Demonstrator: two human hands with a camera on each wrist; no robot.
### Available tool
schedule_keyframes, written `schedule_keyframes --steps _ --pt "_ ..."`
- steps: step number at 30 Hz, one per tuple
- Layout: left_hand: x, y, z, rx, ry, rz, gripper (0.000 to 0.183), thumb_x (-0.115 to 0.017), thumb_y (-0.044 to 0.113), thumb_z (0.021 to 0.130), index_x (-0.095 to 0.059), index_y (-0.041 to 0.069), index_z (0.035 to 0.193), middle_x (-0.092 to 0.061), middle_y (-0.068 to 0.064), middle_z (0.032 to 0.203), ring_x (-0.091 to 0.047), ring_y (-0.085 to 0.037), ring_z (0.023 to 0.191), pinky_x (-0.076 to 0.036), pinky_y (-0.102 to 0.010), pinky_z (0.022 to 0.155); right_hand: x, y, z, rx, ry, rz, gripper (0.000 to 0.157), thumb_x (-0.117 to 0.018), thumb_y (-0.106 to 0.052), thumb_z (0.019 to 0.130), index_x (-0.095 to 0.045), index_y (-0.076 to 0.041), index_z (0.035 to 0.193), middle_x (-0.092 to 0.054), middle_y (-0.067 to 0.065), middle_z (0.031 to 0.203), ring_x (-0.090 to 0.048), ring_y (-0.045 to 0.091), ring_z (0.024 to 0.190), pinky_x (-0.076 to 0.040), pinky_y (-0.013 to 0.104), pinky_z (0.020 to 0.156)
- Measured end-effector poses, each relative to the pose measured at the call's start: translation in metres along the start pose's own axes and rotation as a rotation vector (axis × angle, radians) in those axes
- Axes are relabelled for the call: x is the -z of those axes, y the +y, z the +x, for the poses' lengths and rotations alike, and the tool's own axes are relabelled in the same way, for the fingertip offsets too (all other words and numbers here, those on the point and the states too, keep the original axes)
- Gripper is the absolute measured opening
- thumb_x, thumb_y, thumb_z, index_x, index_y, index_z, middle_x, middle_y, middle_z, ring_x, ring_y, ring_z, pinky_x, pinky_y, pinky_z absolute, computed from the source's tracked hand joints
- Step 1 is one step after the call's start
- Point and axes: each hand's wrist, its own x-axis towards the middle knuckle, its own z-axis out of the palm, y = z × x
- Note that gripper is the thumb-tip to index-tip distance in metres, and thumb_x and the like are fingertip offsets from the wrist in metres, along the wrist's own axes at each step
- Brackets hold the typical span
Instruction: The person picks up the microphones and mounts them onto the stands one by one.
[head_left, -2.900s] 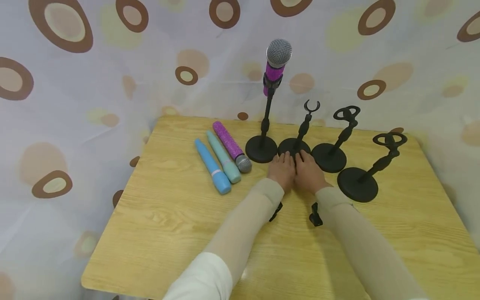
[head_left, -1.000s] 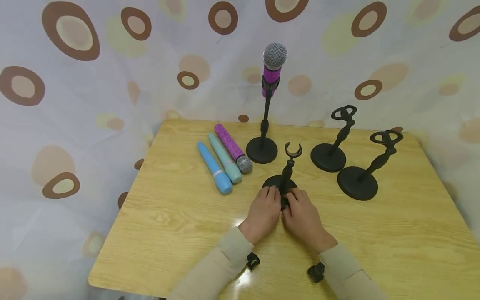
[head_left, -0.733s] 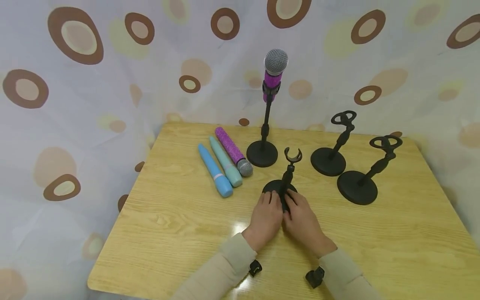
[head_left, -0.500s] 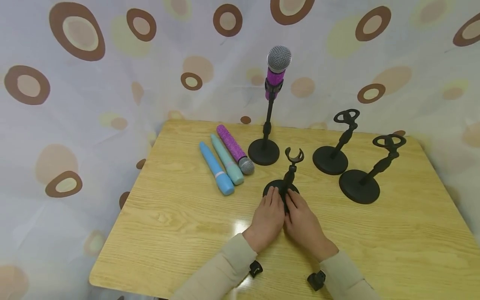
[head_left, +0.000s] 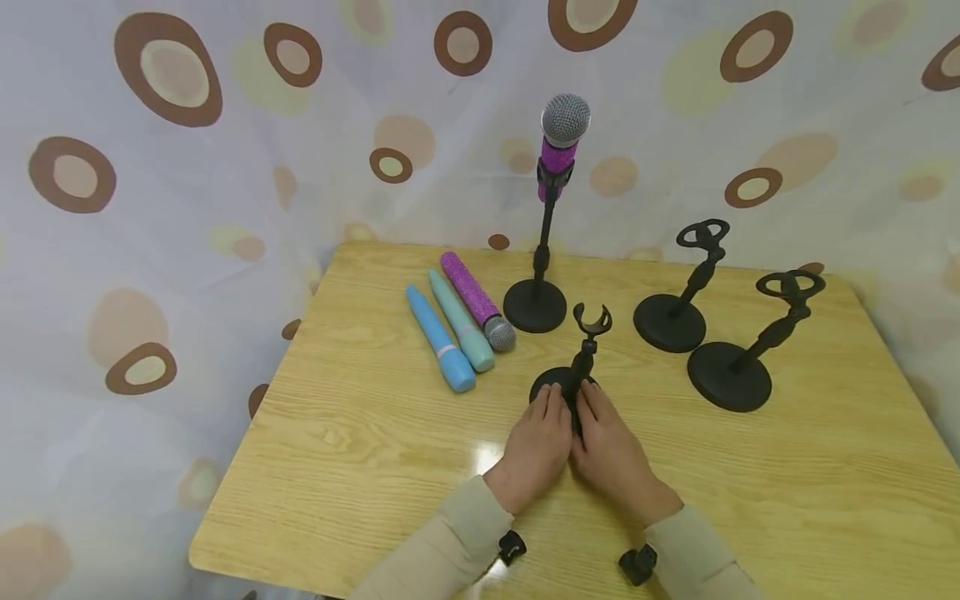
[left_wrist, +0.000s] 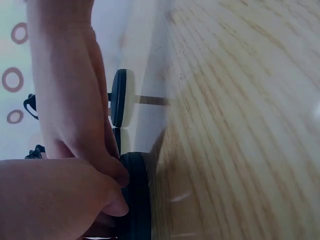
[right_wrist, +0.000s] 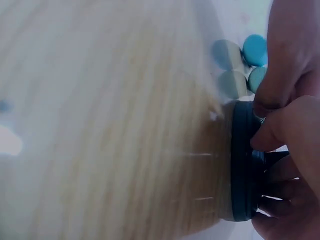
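A black microphone stand (head_left: 581, 367) with a round base and an upturned C-shaped clip stands upright on the table, in front of the others. My left hand (head_left: 536, 442) holds its base from the left and my right hand (head_left: 615, 454) from the right. Their fingers lie along the base close to the pole, and the hands nearly meet at its near side. Both thumbs are at the base (right_wrist: 242, 165) in the right wrist view. The left wrist view shows the hands side by side over the base (left_wrist: 137, 200). The clip holds nothing.
Behind it, another stand (head_left: 535, 306) bears a purple microphone (head_left: 558, 154). Two stands with double-ring holders (head_left: 670, 322) (head_left: 729, 377) are on the right. A blue microphone (head_left: 441, 342), a mint one (head_left: 461, 321) and a glittery purple one (head_left: 472, 292) lie at left. A patterned cloth (head_left: 300, 125) hangs behind.
Since the earliest frame, both hands have drawn the C-clip stand from the back row toward the person. Over the last second it stays almost in place, while the left fingers straighten somewhat.
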Motion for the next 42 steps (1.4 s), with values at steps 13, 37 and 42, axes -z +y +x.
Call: schedule_keyframes --steps 13,37,42 --pt "0.007 -0.004 -0.011 0.077 0.065 0.062 0.032 -0.041 0.019 0.093 -0.058 0.002 0.114 -0.059 -0.011 0.117 -0.054 -0.021 0.112 -0.046 -0.027 0.091 -0.004 -0.008 -0.002 0.081 0.016 0.006 0.057 -0.056 -0.023 0.087 -0.038 0.009 0.130 -0.033 0.024 0.139 -0.033 0.036 0.129 -0.036 0.045 0.100" --pt "0.001 0.001 -0.023 0.050 -0.014 0.007 0.041 -0.037 0.028 0.095 -0.051 0.003 0.124 -0.047 -0.013 0.132 -0.043 -0.023 0.124 -0.042 -0.026 0.095 -0.003 -0.005 -0.014 0.112 -0.038 -0.040 0.056 -0.059 -0.019 0.086 -0.039 0.011 0.129 -0.030 0.024 0.141 -0.033 0.036 0.129 -0.038 0.044 0.099" --pt "-0.003 0.000 -0.023 0.022 -0.012 -0.019 0.040 -0.035 0.024 0.096 -0.048 0.001 0.126 -0.044 -0.015 0.135 -0.040 -0.025 0.127 -0.040 -0.028 0.098 -0.003 -0.004 -0.015 0.093 -0.029 -0.029 0.056 -0.059 -0.018 0.085 -0.039 0.010 0.130 -0.030 0.023 0.141 -0.033 0.036 0.129 -0.038 0.044 0.098"
